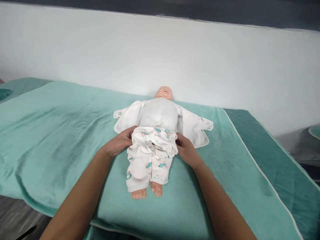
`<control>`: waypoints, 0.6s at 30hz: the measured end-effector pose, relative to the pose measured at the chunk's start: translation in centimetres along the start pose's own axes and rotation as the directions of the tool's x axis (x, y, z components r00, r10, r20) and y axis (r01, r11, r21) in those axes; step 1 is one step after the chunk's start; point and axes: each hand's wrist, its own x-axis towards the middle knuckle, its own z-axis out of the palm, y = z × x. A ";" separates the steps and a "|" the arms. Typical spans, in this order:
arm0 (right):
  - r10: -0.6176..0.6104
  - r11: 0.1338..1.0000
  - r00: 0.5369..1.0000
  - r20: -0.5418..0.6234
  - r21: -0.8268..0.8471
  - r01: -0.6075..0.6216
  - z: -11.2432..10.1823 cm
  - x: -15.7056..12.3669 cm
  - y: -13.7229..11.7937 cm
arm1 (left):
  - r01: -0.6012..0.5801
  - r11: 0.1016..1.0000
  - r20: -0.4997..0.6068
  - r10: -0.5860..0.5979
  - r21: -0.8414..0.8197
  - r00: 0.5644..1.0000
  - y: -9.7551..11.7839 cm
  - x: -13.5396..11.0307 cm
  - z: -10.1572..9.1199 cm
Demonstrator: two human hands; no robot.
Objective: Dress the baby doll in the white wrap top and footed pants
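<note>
Fingers of a left hand and a right hand grasp opposite sides of the bunched waist of white fabric trousers printed with teal-and-pink cartoon animals, their tips partly hidden by the folds. The trousers sit around the hips and legs of a pink plastic baby doll with a smooth white torso, lying face up at the middle of the bed. An uneven pull, one hand ahead of the other, could twist the waistband and leave the legs skewed; the cloth gathered at the crotch looks apt to snag if tugged hard. Two bare plastic feet poke from the cuffs, and too strong a draw toward the head might swallow them or drag the whole doll along. On either side, a white jacket with printed cuffs spreads open beneath the doll, its right-hand panel close enough to the fingers to be caught in the waistband by mistake. Below lies a teal plush blanket, already creased, which could ruck up if the doll slides. The doll's head rests near a white wall, leaving little room for an upward shove.
</note>
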 end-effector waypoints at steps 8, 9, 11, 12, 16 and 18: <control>0.003 0.998 0.987 0.159 -0.060 0.006 -0.1 0.2 -0.8 | 0.018 0.998 0.010 -0.017 -0.067 1.000 -0.2 0.1 0.5; 0.018 0.998 0.986 0.166 -0.070 -0.006 -0.1 0.1 -0.7 | 0.013 0.998 0.013 -0.012 -0.064 1.000 -0.3 0.2 0.5; 0.028 0.995 0.985 0.170 -0.095 -0.012 -0.3 0.0 -0.6 | 0.013 0.998 0.015 -0.012 -0.058 1.000 -0.5 0.2 0.5; 0.028 0.994 0.985 0.171 -0.108 -0.010 -0.4 0.0 -0.6 | 0.018 0.998 0.013 -0.017 -0.056 1.000 -0.7 0.2 0.5; 0.070 0.983 0.983 0.169 -0.180 -0.039 -0.6 -0.2 -0.4 | 0.037 0.998 0.015 -0.036 -0.054 0.999 -0.9 0.2 0.5; 0.082 0.978 0.981 0.175 -0.201 -0.046 -0.6 -0.3 -0.4 | 0.039 0.998 0.015 -0.038 -0.047 0.999 -0.7 0.2 0.6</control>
